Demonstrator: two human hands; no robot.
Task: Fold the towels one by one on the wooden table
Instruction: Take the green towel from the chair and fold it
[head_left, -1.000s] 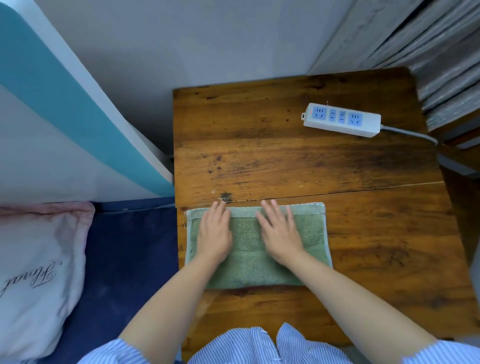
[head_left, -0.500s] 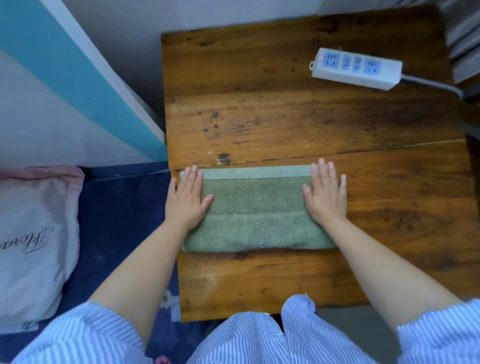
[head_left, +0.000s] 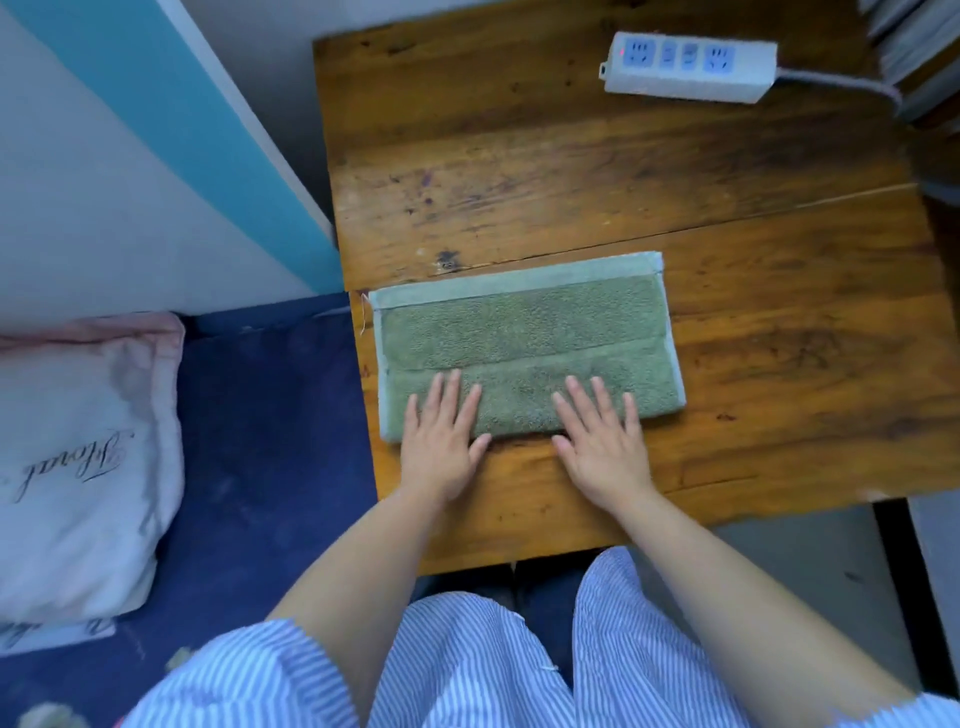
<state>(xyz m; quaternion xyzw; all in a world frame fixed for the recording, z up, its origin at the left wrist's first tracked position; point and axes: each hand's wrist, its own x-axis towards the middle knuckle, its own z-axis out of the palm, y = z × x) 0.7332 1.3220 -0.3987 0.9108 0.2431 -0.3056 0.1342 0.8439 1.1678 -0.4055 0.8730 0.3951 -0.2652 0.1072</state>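
A green towel (head_left: 524, 332), folded into a long flat rectangle with a pale hem along its far edge, lies on the near left part of the wooden table (head_left: 623, 171). My left hand (head_left: 441, 441) lies flat with spread fingers on the towel's near left edge. Flat on the near edge further right is my right hand (head_left: 602, 441), its palm on the bare wood. Both hands press down and hold nothing.
A white power strip (head_left: 685, 65) with a grey cable sits at the table's far right. Left of the table are a dark blue bed surface (head_left: 270, 441), a pale pink pillow (head_left: 78, 457) and a white and teal wall panel (head_left: 156, 130).
Both hands slid from the towel's left and right ends to its near edge, closer together. The camera view shifted, so the table appears further right.
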